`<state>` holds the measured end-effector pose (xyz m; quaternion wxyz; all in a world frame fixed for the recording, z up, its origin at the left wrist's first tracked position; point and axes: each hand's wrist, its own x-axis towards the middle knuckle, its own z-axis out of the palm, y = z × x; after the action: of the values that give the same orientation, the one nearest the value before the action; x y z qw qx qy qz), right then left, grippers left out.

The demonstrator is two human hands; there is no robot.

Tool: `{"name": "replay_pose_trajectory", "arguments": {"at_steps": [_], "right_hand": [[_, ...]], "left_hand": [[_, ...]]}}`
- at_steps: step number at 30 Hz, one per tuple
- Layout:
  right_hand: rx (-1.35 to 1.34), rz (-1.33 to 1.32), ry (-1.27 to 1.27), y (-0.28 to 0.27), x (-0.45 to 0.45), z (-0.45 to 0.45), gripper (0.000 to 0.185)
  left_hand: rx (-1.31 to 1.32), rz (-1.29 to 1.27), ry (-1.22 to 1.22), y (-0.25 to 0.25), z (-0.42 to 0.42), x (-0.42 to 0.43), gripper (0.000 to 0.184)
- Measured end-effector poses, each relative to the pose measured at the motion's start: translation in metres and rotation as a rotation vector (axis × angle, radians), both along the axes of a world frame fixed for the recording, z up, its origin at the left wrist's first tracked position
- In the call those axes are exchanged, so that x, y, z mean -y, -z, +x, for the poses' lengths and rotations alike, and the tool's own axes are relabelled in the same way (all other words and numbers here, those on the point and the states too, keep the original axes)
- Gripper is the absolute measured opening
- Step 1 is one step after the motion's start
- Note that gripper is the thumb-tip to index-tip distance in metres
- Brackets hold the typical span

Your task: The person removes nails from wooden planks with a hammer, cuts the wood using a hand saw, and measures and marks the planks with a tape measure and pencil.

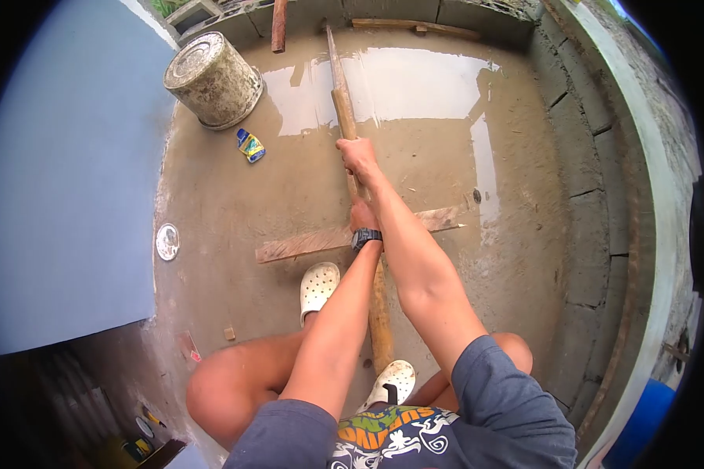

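Note:
A long pole tool with a round wooden handle [381,320] and a narrow metal bar [335,62] at its far end runs away from me between my feet. The bar's tip reaches the wet floor near the far wall. My right hand [358,159] is wrapped round the handle, farther along it. Closer to me, my left hand [361,215], with a black watch [366,238] at its wrist, is closed round the same handle. Beneath the handle, a flat wooden board [297,246] lies crosswise on the floor.
An upturned, cement-stained bucket [215,86] stands at the far left, near a crumpled blue-and-yellow packet [250,146]. Shallow water [414,82] covers the far floor. A block wall [590,211] borders the right. A blue panel [78,172] rises at left; a white disc [167,242] lies nearby.

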<state>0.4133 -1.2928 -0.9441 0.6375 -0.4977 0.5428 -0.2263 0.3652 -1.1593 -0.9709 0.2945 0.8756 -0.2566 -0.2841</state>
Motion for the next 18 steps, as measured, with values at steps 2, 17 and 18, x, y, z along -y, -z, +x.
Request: {"name": "replay_pose_trajectory", "arguments": {"at_steps": [2, 17, 18], "right_hand": [[0.005, -0.015, -0.020, -0.009, 0.002, 0.005, 0.022], [-0.100, -0.015, -0.030, 0.006, 0.000, 0.007, 0.028], [-0.118, 0.003, -0.053, 0.012, -0.010, 0.002, 0.028]], "left_hand": [[0.023, -0.012, -0.007, -0.011, 0.004, 0.004, 0.032], [0.014, -0.031, -0.087, 0.000, -0.003, -0.003, 0.027], [-0.003, -0.011, -0.108, 0.003, -0.009, -0.012, 0.027]]}}
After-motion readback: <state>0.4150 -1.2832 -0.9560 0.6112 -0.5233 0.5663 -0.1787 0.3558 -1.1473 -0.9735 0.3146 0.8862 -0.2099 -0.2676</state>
